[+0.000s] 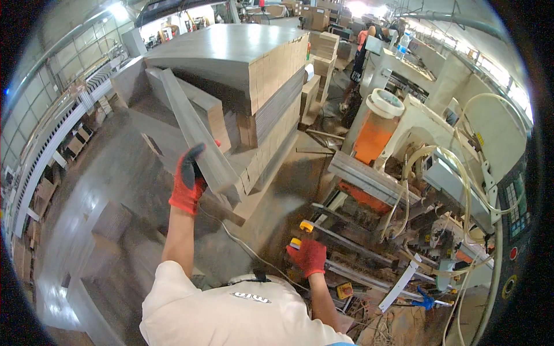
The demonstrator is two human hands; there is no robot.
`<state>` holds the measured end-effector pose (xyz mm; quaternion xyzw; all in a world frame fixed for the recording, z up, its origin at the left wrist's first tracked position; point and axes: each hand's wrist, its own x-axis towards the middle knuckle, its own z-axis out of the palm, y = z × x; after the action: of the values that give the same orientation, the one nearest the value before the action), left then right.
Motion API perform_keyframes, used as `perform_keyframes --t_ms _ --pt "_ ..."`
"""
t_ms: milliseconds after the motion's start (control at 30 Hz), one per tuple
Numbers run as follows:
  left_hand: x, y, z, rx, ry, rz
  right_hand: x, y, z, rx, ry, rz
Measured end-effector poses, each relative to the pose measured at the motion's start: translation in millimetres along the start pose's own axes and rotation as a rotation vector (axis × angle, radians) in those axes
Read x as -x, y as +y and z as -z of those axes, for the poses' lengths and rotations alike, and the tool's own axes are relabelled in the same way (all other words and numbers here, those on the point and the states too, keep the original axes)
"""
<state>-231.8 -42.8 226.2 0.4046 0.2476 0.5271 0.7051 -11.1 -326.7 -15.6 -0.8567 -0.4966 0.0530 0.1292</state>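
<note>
Gripping grey board (191, 124): left hand (188, 176), fingers curled round; right hand (310, 257) at yellow cap (295, 243), fingers unclear.

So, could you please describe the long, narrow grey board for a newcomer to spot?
Find the tall stack of grey-topped brown panels, upper middle. Left of its near corner, the long grey board slants down to the red-and-black-gloved left hand. Unlike the stacked panels, it is tilted and gripped.

Plastic bottle (403, 46) upper right; lamp (118, 10) upper left.
</note>
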Motion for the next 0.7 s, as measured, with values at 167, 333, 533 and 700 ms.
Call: perform_keyframes --t_ms 167,333,533,700 --pt "-5.1 -3.6 3.8 0.475 -0.059 0.123 -2.7 -0.4 0.7 -0.012 -0.015 0.064" --pt "5.5 -69.4 38.6 0.368 -0.302 0.234 0.0 -4.2 17.9 -0.178 0.011 -0.036" --pt "31.0 -178.6 154.5 -0.416 -0.079 -0.077 2.2 -23.3 86.1 -0.909 0.467 0.018" --pt "46.8 -197.3 150.3 -1.062 -0.238 -0.533 40.6 -52.8 158.3 -1.306 0.78 0.362"
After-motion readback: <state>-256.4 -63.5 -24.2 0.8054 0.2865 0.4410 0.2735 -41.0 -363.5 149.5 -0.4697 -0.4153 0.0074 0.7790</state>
